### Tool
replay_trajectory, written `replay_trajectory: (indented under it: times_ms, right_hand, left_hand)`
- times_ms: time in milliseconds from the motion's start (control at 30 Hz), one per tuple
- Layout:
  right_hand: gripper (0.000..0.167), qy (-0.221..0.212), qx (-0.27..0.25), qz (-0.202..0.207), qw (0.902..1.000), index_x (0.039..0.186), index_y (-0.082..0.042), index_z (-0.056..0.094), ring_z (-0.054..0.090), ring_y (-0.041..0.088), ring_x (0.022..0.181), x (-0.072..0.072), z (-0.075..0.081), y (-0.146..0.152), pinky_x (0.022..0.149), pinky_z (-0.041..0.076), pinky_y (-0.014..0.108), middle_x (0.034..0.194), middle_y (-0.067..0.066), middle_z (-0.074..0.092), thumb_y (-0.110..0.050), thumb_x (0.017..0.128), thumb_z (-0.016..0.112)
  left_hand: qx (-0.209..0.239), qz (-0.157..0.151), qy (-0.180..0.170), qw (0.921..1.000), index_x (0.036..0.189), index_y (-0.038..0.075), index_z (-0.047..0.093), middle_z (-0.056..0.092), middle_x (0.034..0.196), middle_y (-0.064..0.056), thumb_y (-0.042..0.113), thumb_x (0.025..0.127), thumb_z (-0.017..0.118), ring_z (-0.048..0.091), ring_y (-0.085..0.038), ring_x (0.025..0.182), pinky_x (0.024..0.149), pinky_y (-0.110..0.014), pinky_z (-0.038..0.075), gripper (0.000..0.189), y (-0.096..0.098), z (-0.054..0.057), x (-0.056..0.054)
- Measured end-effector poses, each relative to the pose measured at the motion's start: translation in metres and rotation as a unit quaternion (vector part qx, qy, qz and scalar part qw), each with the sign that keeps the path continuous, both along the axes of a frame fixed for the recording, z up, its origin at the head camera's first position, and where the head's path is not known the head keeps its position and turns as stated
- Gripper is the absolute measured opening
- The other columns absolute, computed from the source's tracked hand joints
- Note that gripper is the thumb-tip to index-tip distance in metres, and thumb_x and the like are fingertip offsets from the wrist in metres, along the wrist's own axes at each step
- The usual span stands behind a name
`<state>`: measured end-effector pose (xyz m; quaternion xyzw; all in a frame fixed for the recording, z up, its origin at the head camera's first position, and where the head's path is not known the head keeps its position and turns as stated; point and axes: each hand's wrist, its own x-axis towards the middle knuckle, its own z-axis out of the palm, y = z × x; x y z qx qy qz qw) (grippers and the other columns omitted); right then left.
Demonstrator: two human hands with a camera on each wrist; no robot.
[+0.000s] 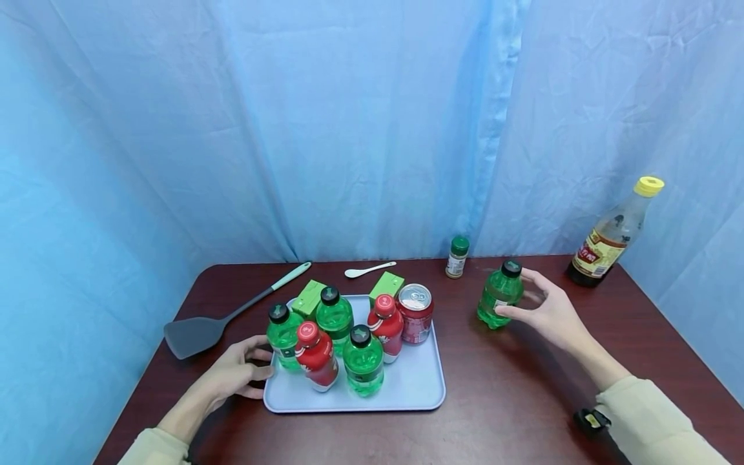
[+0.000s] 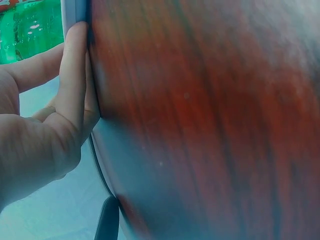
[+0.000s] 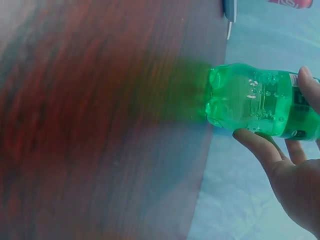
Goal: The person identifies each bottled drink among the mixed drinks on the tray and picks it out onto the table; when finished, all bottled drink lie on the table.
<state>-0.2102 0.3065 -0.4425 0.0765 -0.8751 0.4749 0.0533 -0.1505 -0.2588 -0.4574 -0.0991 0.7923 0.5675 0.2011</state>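
My right hand (image 1: pixel 549 310) holds a small green soda bottle (image 1: pixel 501 294) with a black cap, thumb on the near side and fingers behind. The right wrist view shows the bottle (image 3: pixel 262 102) low by the tabletop; whether its base touches the wood I cannot tell. My left hand (image 1: pixel 235 371) rests at the left edge of a pale tray (image 1: pixel 413 391), its fingertips against the rim. On the tray stand several green bottles (image 1: pixel 363 365), two red bottles (image 1: pixel 317 358), a red can (image 1: pixel 415 313) and two green boxes (image 1: pixel 386 286), partly hidden.
A grey spatula (image 1: pixel 200 332) lies left of the tray. Behind it are a white spoon (image 1: pixel 369 269) and a green-capped spice jar (image 1: pixel 457 257). A yellow-capped sauce bottle (image 1: pixel 610 242) stands at the back right, near the blue curtain (image 1: pixel 372 129). A small black object (image 1: pixel 591 421) is by the right sleeve.
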Motion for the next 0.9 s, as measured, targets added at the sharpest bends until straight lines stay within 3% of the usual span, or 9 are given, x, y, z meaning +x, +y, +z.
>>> replay_trajectory:
  times_ms: [100, 300, 367, 567, 900]
  right_hand:
    - [0.08, 0.0, 0.003, 0.005, 1.0, 0.153, -0.016, 0.042, 0.057, 0.038, 0.126, -0.0001, -0.0008, -0.001, 0.083, 0.052, 0.016, 0.141, 0.01, 0.053, -0.034, 0.087, 0.083]
    - [0.082, 0.007, 0.007, 0.011, 0.9999, 0.155, -0.015, 0.038, 0.056, 0.04, 0.127, 0.0015, -0.0046, -0.0006, 0.084, 0.051, 0.013, 0.142, 0.012, 0.051, -0.031, 0.088, 0.082]
    - [0.082, 0.009, 0.01, 0.009, 0.9999, 0.156, -0.015, 0.037, 0.058, 0.034, 0.125, 0.002, -0.0062, -0.0003, 0.083, 0.05, 0.012, 0.142, 0.012, 0.051, -0.03, 0.088, 0.081]
    - [0.08, 0.017, 0.007, 0.013, 0.9997, 0.155, -0.017, 0.039, 0.057, -0.002, 0.114, 0.002, -0.0091, 0.0002, 0.083, 0.051, 0.013, 0.14, 0.01, 0.052, -0.029, 0.089, 0.081]
    - [0.078, 0.029, 0.005, 0.025, 0.9992, 0.154, -0.015, 0.039, 0.058, -0.006, 0.11, 0.001, -0.0067, -0.0007, 0.085, 0.052, 0.015, 0.138, 0.009, 0.054, -0.026, 0.089, 0.081]
  left_hand:
    - [-0.003, 0.001, 0.001, 1.0, 0.15, 0.0, 0.04, 0.056, 0.124, -0.022, -0.002, 0.089, 0.071, 0.067, -0.027, 0.093, 0.067, -0.049, 0.061, 0.068, -0.0007, -0.0005, 0.0]
    - [-0.001, 0.002, -0.001, 1.0, 0.15, 0.0, 0.04, 0.056, 0.124, -0.022, -0.001, 0.089, 0.071, 0.067, -0.027, 0.093, 0.067, -0.049, 0.061, 0.068, -0.0008, -0.0008, -0.0004]
    - [0.0, 0.003, -0.001, 1.0, 0.15, 0.0, 0.04, 0.056, 0.124, -0.022, -0.001, 0.089, 0.071, 0.067, -0.027, 0.093, 0.067, -0.05, 0.061, 0.069, -0.0009, -0.001, -0.0006]
    - [-0.001, 0.002, -0.003, 1.0, 0.15, 0.0, 0.04, 0.055, 0.125, -0.022, -0.001, 0.089, 0.071, 0.067, -0.028, 0.094, 0.067, -0.049, 0.061, 0.068, -0.0016, -0.0028, -0.0008]
    - [0.004, -0.003, 0.001, 1.0, 0.15, 0.0, 0.039, 0.055, 0.125, -0.022, 0.0, 0.089, 0.071, 0.066, -0.028, 0.094, 0.068, -0.05, 0.061, 0.069, -0.0024, -0.0038, -0.002]
